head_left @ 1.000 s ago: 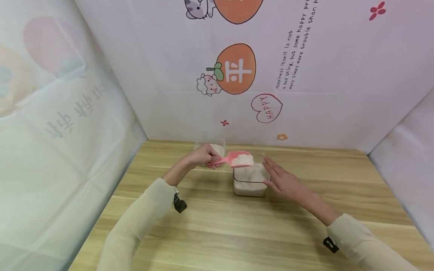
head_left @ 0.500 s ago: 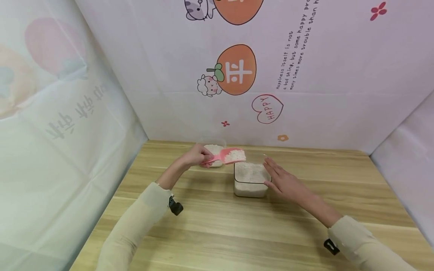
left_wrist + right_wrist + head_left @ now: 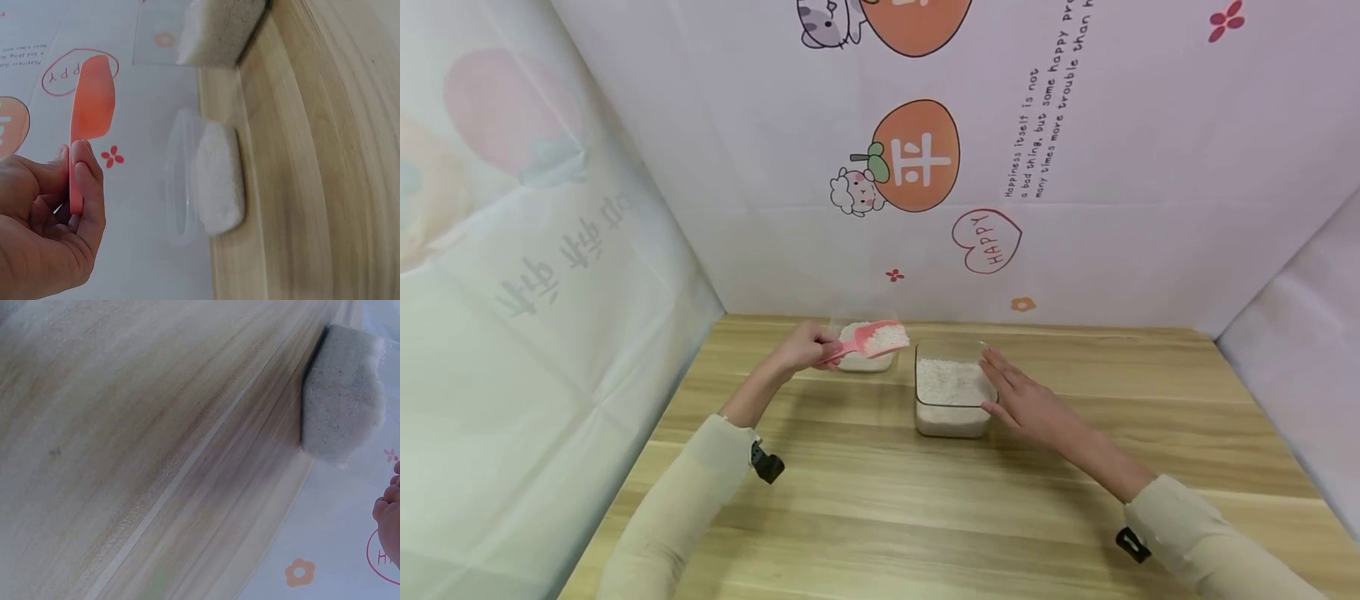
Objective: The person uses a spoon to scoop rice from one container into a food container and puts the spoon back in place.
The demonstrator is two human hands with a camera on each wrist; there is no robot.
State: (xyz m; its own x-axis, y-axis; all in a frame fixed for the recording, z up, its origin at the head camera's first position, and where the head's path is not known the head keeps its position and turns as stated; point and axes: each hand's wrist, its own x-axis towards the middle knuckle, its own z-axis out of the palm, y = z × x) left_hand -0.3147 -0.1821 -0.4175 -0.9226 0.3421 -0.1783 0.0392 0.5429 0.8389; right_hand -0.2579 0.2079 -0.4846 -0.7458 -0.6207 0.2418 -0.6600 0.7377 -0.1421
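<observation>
My left hand (image 3: 808,346) grips the handle of a pink scoop (image 3: 94,103), thumb and fingers curled round it. White grains that look like rice (image 3: 887,337) lie in the scoop's bowl, which overlaps a small clear tub (image 3: 865,365) in the head view. That tub, partly filled with the same white grains, stands below the scoop in the left wrist view. To its right is a larger clear square container (image 3: 953,422), also holding white grains. Fingers extended, my right hand (image 3: 1033,404) touches the right rim of this container. Only part of that hand shows in the right wrist view.
Both containers stand near the back of a wooden table (image 3: 880,517), close to a printed white backdrop (image 3: 775,208). More white sheeting hangs at the left (image 3: 550,400) and right sides.
My left hand has moved left with the loaded scoop, from over the larger container to over the small tub. The right hand stays at the larger container's rim.
</observation>
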